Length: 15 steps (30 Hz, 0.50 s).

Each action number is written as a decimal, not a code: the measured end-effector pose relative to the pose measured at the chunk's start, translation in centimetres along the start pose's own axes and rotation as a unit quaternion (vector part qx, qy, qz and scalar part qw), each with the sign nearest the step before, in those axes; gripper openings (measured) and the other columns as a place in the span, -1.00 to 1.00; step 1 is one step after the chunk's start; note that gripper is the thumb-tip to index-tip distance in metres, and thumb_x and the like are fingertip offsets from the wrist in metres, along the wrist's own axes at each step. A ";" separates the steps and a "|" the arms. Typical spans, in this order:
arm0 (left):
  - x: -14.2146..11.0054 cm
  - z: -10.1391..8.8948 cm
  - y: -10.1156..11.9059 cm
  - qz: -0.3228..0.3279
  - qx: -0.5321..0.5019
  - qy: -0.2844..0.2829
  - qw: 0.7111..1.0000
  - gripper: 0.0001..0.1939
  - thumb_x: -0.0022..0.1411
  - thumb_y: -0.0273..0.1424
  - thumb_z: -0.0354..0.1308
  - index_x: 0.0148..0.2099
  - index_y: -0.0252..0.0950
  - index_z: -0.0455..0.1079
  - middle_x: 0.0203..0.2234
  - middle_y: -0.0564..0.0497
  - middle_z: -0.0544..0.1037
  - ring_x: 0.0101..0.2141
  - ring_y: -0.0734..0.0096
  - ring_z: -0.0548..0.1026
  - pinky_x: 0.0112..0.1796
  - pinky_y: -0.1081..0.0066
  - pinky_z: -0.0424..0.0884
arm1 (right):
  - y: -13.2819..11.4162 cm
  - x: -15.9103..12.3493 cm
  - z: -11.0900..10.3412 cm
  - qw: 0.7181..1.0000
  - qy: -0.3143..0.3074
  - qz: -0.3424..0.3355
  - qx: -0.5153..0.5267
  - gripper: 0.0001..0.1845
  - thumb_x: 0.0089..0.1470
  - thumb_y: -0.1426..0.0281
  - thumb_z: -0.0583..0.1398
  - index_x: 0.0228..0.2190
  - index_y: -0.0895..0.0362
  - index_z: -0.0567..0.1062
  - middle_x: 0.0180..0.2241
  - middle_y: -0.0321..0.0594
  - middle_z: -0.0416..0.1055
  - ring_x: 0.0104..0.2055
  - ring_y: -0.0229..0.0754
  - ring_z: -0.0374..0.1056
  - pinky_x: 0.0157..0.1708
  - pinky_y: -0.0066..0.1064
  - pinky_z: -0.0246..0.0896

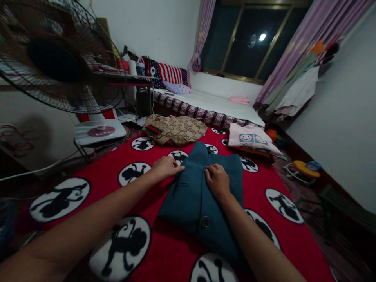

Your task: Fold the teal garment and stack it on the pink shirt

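A teal jacket (194, 196) with a dark button lies spread on the red blanket (258, 188) printed with black-and-white monkey circles. My left hand (166, 167) rests at the jacket's left edge, fingers curled and pinching the fabric. My right hand (217, 181) presses on the jacket's front near the middle, its fingers bent down onto the cloth. Both forearms reach in from the bottom of the view.
A beige patterned garment (176, 129) lies folded at the blanket's far end, a folded pink top with smiley prints (249, 138) at the far right. A standing fan (58, 55) rises at left. A bed (217, 105) and a window lie beyond.
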State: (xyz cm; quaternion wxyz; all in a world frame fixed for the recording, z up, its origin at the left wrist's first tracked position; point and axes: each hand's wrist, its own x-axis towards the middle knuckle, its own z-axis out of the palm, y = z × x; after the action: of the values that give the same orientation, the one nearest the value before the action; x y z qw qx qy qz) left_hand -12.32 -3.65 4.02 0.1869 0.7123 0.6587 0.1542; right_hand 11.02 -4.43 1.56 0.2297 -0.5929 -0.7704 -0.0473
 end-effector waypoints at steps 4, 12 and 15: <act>-2.3 0.9 1.0 0.021 -0.099 -0.047 0.994 -0.41 0.09 -0.03 0.16 0.07 -0.29 0.41 -0.35 -0.05 0.60 -0.30 0.20 0.56 -0.33 0.40 0.39 | -1.4 2.2 -2.5 0.991 -0.108 0.064 -0.051 -0.48 0.25 0.12 -0.06 -0.29 0.13 0.59 -0.27 -0.02 0.53 -0.18 -0.04 0.43 -0.22 -0.34 0.19; -10.4 2.1 9.0 0.213 -0.023 -0.040 0.976 -0.44 0.08 -0.13 0.24 0.12 -0.14 0.36 0.05 -0.21 0.35 0.05 -0.08 0.33 0.02 0.01 0.31 | -4.4 8.3 -3.0 0.957 -0.277 0.066 -0.059 -0.08 -0.03 -0.28 -0.03 -0.15 0.29 0.56 -0.09 0.22 0.48 -0.01 0.14 0.40 -0.09 -0.25 0.25; -11.1 2.4 9.9 0.223 -0.005 -0.079 0.972 -0.51 0.08 -0.18 0.25 0.06 -0.18 0.41 0.04 -0.26 0.33 0.06 -0.14 0.31 0.01 -0.06 0.30 | -4.4 8.8 -2.2 0.954 -0.269 0.076 -0.105 -0.34 -0.15 0.04 0.30 -0.10 0.25 0.54 -0.08 0.16 0.48 -0.03 0.11 0.42 -0.13 -0.29 0.30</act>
State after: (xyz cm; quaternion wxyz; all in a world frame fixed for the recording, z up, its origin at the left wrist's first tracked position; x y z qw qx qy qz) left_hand -3.44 -15.52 6.82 0.2033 0.8502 0.4654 0.1387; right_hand 5.81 1.38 7.98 -0.0463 -0.6615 -0.7468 0.0507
